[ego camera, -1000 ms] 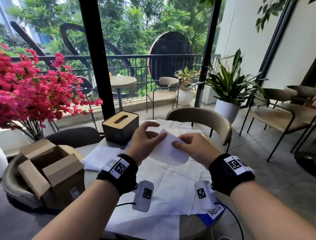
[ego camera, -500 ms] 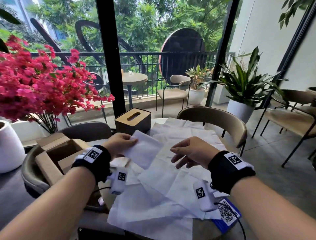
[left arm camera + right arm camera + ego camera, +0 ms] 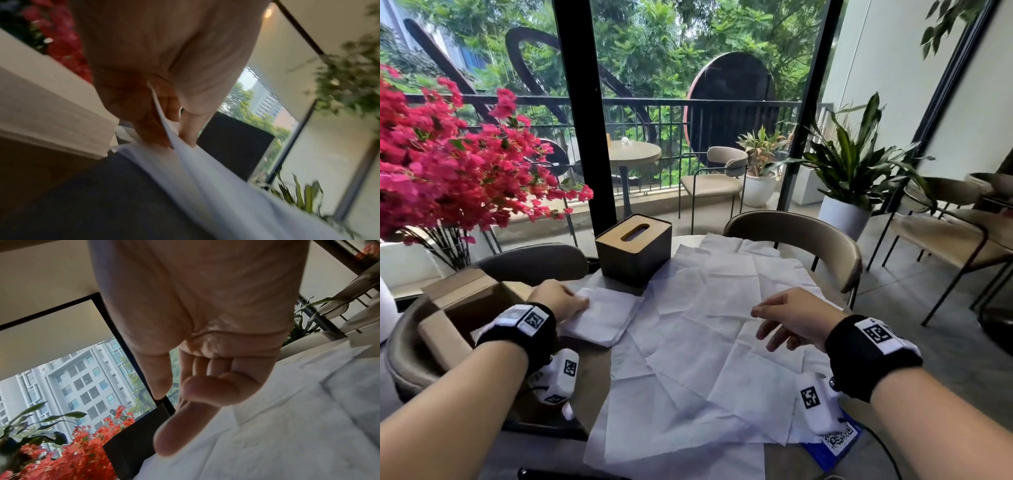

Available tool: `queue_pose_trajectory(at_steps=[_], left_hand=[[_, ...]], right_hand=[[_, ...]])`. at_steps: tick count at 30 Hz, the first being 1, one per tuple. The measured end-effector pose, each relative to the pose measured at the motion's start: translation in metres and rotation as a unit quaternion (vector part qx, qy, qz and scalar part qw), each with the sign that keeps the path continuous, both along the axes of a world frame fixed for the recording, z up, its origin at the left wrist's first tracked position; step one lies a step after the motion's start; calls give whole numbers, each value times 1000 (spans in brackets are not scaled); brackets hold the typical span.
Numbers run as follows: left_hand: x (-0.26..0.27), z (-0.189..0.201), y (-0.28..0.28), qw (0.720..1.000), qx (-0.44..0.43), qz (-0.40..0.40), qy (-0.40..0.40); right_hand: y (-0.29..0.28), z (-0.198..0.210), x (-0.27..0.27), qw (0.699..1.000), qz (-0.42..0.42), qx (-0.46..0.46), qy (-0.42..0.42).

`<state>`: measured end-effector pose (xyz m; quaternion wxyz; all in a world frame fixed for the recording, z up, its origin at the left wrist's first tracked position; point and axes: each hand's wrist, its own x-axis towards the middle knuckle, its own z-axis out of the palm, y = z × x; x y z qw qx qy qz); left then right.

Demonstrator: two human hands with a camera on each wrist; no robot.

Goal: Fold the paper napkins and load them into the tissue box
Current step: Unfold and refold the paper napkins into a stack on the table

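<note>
Head view: left hand [image 3: 560, 301] at the left edge of the folded napkin [image 3: 602, 317], which lies on the small stack at table left, just in front of the tissue box [image 3: 635, 248]. Grip not resolvable from here. Right hand [image 3: 789, 317] hovers over the unfolded napkins [image 3: 722, 342] spread across the round table [image 3: 594, 373], fingers apart and loosely bent, holding nothing. Cardboard box [image 3: 458, 308] at left, chair [image 3: 804, 236] behind the far edge; sheets overhang the near edge.

Left wrist view: blurred. Folded napkin [image 3: 185, 155] edge sits pinched between thumb and fingers [image 3: 190, 128]. Tissue box [image 3: 234, 146] just beyond.

Right wrist view: right hand [image 3: 197, 331] palm down, fingers [image 3: 185, 426] relaxed, clear above the unfolded napkins [image 3: 287, 426]. Tissue box [image 3: 131, 444] ahead.
</note>
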<state>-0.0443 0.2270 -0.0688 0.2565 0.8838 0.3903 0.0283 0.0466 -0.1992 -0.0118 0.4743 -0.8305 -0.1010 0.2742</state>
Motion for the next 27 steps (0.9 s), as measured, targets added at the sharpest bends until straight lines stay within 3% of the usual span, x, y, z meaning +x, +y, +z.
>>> queue_pose_trajectory(at_steps=[4,7,10,14,18,23,27], left_hand=[[-1,15,-22,985,144,-37,90],[12,38,-56,964,243,-101,41],[35,64,-105,958,187,-218,-14],[77,64,-159,940,101,-324,22],[105,39,-187,920,123,-363,83],[106,19,-219,909,126,-397,24],[118,11,-235,920,112,-374,18]], right_hand=[[-10,-10,13,998,-27,-47,-25],[-16,-18,31,994,-49,-83,-55],[-16,-25,47,987,-58,-127,-73],[-15,-33,59,982,-73,-159,-66],[-16,-36,61,983,-94,-154,-41],[-15,-34,51,982,-108,-144,-55],[-14,-32,43,981,-111,-140,-71]])
